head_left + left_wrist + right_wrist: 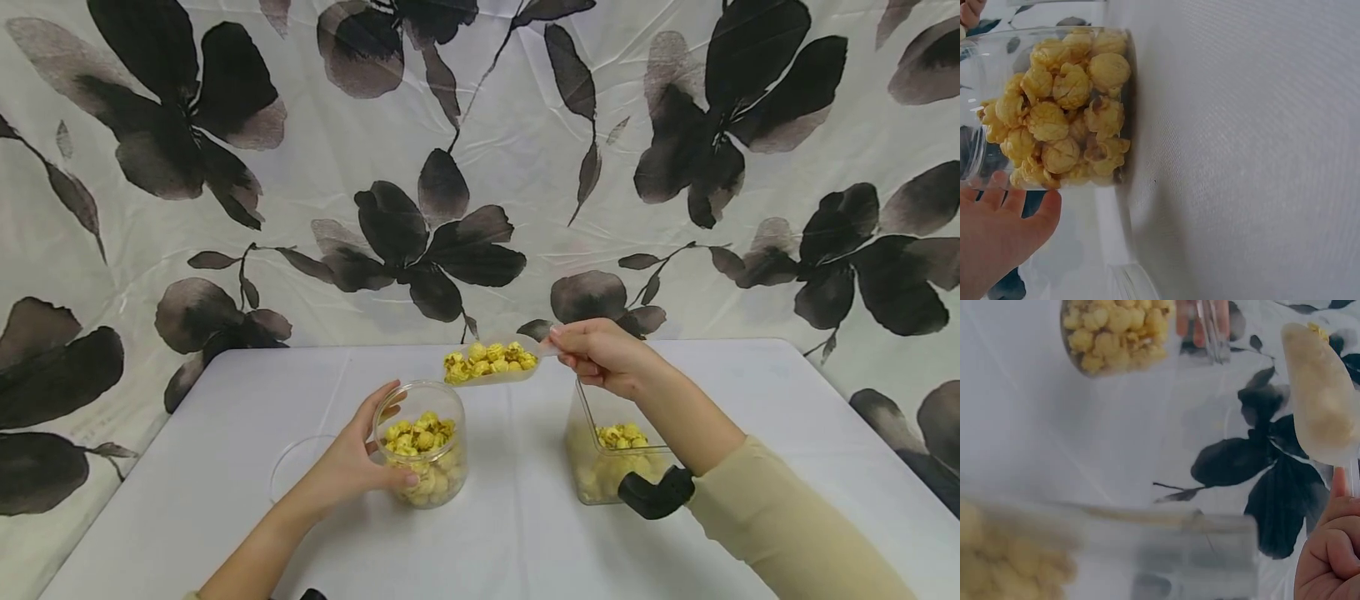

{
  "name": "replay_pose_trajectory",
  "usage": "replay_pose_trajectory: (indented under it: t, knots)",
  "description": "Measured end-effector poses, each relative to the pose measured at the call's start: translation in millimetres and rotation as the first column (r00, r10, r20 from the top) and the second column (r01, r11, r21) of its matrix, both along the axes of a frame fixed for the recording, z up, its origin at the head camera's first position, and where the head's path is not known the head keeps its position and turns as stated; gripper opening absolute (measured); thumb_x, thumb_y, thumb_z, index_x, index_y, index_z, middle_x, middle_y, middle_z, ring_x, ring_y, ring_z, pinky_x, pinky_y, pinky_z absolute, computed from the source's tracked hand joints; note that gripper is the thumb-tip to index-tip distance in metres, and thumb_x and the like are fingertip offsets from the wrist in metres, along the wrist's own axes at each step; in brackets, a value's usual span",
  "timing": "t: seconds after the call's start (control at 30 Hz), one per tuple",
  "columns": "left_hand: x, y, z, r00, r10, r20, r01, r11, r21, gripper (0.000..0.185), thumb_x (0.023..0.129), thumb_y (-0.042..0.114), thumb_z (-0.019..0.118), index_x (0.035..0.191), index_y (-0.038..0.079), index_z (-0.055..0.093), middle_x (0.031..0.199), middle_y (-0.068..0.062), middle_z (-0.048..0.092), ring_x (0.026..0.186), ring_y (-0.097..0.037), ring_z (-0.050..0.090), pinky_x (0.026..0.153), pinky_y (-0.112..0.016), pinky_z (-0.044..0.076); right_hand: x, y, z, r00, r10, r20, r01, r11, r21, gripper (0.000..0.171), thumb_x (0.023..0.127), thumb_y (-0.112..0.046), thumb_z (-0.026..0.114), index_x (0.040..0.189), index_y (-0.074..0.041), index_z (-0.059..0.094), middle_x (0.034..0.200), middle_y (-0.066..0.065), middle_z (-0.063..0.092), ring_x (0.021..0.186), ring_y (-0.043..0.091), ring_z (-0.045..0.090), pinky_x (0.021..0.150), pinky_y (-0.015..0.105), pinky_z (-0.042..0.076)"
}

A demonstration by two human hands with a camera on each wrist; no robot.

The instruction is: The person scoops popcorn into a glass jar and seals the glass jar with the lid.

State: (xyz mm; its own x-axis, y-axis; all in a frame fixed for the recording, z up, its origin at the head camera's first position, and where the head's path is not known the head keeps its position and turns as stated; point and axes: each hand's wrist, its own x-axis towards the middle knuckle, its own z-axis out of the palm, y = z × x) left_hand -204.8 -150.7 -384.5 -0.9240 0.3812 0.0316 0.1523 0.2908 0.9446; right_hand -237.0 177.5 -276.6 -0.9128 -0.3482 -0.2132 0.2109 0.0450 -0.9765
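Right hand (pixel 600 354) gripping popcorn-filled scoop (pixel 491 364) above left-held jar (pixel 423 454)

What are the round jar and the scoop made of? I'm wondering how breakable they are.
The round jar looks like clear, glossy plastic, though glass can't be ruled out: the popcorn shows straight through its wall. The scoop looks like thin translucent plastic with a frosted, milky finish; the right-wrist view shows its underside cloudy, not clear.
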Motion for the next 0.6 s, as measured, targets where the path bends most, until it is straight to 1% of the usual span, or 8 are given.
replay_pose_trajectory:
  t: [0.13,0.33,0.6]
  knots:
    - [0.2,-0.1,-0.8,1.0,0.004,0.0,-0.004,1.0,-0.011,0.106,0.066,0.017,0.084,0.147,0.02,0.018,0.15,-0.007,0.026,0.137,-0.031,0.018,0.102,-0.062,0.022,-0.9,-10.8,-2.3,1.0,-0.007,0.007,0.006,0.999,0.033,0.03,0.099,-0.011,0.044,0.078,-0.012,0.066,0.06,-0.002,0.047,0.042,0.005,0.028,0.041,0.018,0.022]
    - [-0.6,0.0,-2.5,1.0,0.001,-0.008,-0.001,1.0,-0.01,0.101,0.066,0.018,0.084,0.146,0.021,0.022,0.149,-0.007,0.027,0.136,-0.031,0.019,0.102,-0.062,0.021,-1.4,-24.8,-3.5,1.0,-0.012,0.004,0.012,0.996,0.092,0.02,0.098,-0.012,0.048,0.09,-0.003,0.064,0.06,-0.001,0.047,0.042,0.006,0.028,0.041,0.019,0.021]
    - [-0.7,0.8,-3.7,1.0,0.013,0.0,-0.013,1.0,-0.016,0.1,0.067,0.018,0.083,0.146,0.018,0.023,0.149,-0.009,0.028,0.136,-0.032,0.021,0.102,-0.062,0.021,-3.2,-40.0,-4.8,0.999,-0.017,-0.03,0.023,0.981,0.193,0.023,0.097,-0.013,0.05,0.097,0.006,0.063,0.059,0.0,0.044,0.042,0.007,0.027,0.041,0.019,0.021]
